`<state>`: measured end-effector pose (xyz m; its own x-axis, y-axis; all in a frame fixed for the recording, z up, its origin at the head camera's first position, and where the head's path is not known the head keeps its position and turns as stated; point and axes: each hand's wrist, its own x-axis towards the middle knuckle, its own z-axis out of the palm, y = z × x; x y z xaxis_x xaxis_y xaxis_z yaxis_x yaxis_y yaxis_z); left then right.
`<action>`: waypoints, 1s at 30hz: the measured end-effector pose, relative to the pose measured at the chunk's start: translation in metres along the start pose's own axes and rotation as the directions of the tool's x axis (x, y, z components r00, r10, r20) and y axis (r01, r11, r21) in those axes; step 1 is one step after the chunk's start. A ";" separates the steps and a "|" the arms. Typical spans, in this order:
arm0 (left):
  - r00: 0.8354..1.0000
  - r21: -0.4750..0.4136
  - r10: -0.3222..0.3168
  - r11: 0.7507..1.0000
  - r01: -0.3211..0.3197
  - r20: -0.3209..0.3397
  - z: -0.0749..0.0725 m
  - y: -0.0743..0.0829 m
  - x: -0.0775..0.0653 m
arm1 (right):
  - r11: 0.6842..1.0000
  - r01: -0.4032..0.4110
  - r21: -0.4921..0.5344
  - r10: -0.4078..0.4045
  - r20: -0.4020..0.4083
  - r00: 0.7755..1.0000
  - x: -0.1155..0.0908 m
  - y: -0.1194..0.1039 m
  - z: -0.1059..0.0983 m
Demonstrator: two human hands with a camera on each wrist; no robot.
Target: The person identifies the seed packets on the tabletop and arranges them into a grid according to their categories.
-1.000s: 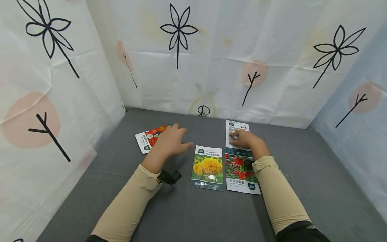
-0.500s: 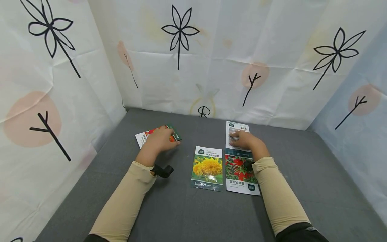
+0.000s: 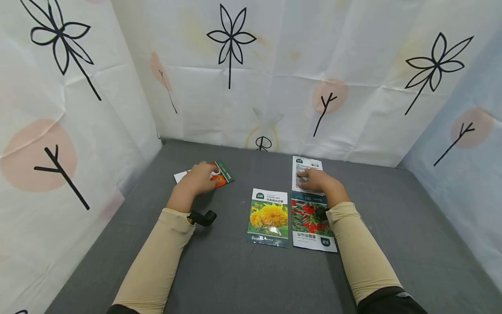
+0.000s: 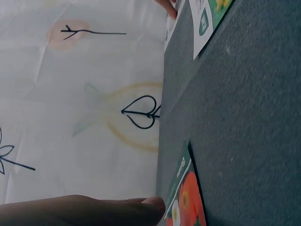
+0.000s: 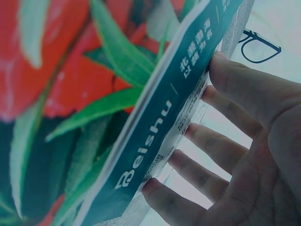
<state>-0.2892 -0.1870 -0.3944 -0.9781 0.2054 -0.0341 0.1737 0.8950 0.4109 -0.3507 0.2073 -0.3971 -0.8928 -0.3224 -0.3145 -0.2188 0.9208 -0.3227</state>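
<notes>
My left hand (image 3: 198,178) is over a seed packet (image 3: 222,171) with red flowers and a green end, covering its middle. In the left wrist view one finger (image 4: 117,210) reaches across that packet, which lies low on the table. Further right, my right hand (image 3: 318,181) rests its spread fingertips on a white, text-covered seed packet (image 3: 307,162). Below that wrist lies another packet (image 3: 307,218) with red blossoms and green leaves; its dark green edge, marked Beishu, fills much of the right wrist view. A yellow-flower seed packet (image 3: 269,217) lies between the hands.
All the packets lie on a grey cloth-covered table (image 3: 251,279). White fabric walls (image 3: 274,65) with drawn flowers and trees enclose the table at the back and both sides. A black strap (image 3: 204,218) hangs from the left wrist.
My left hand has shifted left over the red-flower packet, uncovering its green end; the packet stays about where it was. My right hand keeps its place on the white packet.
</notes>
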 end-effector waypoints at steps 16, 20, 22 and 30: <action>0.996 -0.011 0.013 1.000 -0.012 0.083 -0.001 -0.025 0.003 | 1.000 -0.008 0.009 0.009 -0.002 1.000 0.002 0.001 0.001; 0.994 0.010 0.003 1.000 -0.005 0.113 -0.001 -0.024 0.002 | 1.000 -0.011 0.005 0.011 -0.006 1.000 0.000 0.000 0.000; 0.993 0.010 0.000 1.000 -0.001 0.118 -0.001 -0.023 0.002 | 1.000 -0.009 0.003 0.009 -0.007 1.000 0.000 -0.001 0.000; 0.989 0.018 -0.032 0.999 0.030 0.146 -0.004 -0.018 -0.002 | 1.000 0.005 -0.006 -0.005 -0.003 1.000 -0.001 -0.001 -0.001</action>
<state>-0.2907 -0.2052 -0.3985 -0.9560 0.2318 -0.1797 0.1461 0.9076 0.3935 -0.3501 0.2064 -0.3960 -0.8929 -0.3264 -0.3100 -0.2257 0.9205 -0.3189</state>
